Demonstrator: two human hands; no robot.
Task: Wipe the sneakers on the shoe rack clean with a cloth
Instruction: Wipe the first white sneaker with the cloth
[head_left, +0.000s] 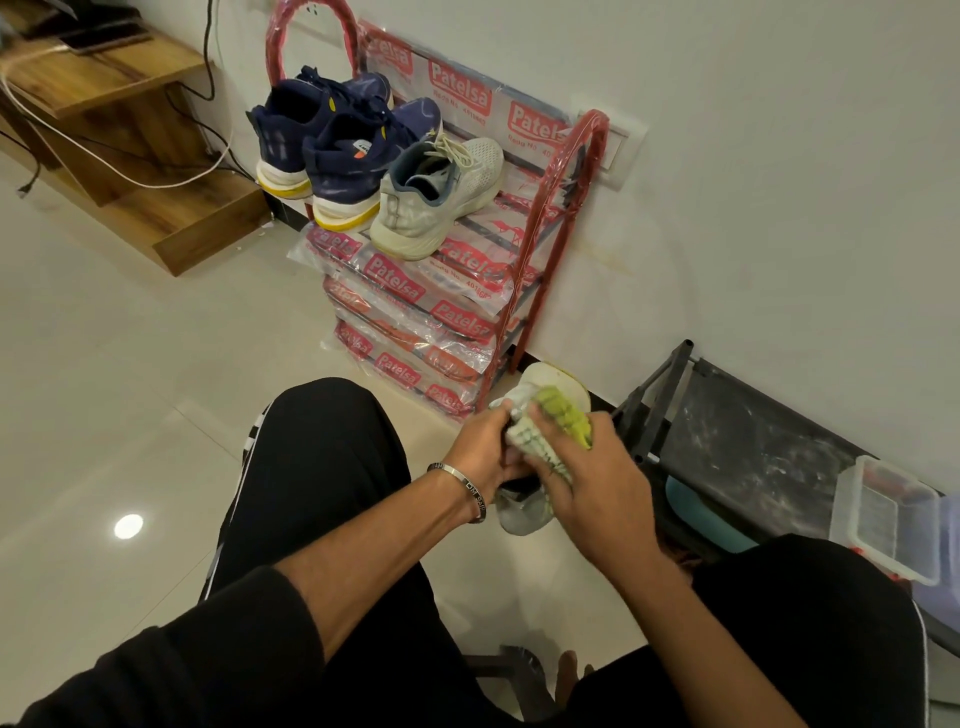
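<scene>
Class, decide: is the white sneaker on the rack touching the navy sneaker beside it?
Touching. The head view shows the white sneaker's heel side pressed against the nearer navy sneaker, no gap between them.

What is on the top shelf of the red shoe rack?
Three shoes stand on the red shoe rack's top shelf: two navy sneakers and one white sneaker. Printed plastic wrap covers the shelves; the lower shelves' contents cannot be seen.

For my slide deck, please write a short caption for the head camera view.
Left hand holds a white sneaker while right hand wipes it with a cloth.
</scene>
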